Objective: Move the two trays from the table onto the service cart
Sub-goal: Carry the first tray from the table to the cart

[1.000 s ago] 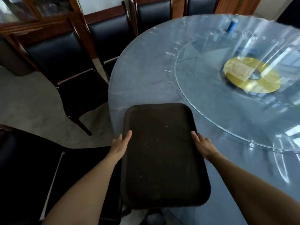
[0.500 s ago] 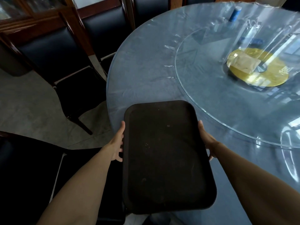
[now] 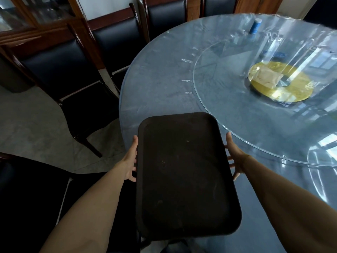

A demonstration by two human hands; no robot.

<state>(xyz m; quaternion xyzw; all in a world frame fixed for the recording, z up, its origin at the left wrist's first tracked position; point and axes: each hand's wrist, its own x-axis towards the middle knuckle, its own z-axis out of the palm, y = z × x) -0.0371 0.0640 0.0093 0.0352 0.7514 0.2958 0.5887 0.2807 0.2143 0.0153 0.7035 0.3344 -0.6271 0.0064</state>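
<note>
1. Dark brown tray (image 3: 184,178) at 6 o'clock of the view, rectangular with rounded corners, bare of load, top face speckled with a few pale marks.
2. Left hand (image 3: 130,161) clamped on the tray's long edge at 9 o'clock, thumb lying up along the rim, fingertips curling beneath.
3. Right hand (image 3: 235,157) clamped on the opposite long edge at 3 o'clock, thumb on the rim, fingers spread under the tray.
4. Far end of the tray over the round table (image 3: 160,84), near end jutting past the table's edge toward the body; cannot tell whether lifted clear or touching the surface.
5. Table wrapped in clear, wrinkled plastic film over a grey-blue top.
6. Glass turntable (image 3: 237,114) at 2 o'clock, its rim just beyond the tray's far right corner.
7. Gold disc (image 3: 284,88) under the turntable's centre, carrying printed characters at its lower right, too small to read.
8. Pale packet (image 3: 268,78) lying on the disc area, no legible label.
9. Blue cylindrical container (image 3: 255,26) at 1 o'clock near the far edge, white cap, label unreadable.
10. Black-cushioned wooden chairs (image 3: 62,66) from 9 to 12 o'clock around the table.
</note>
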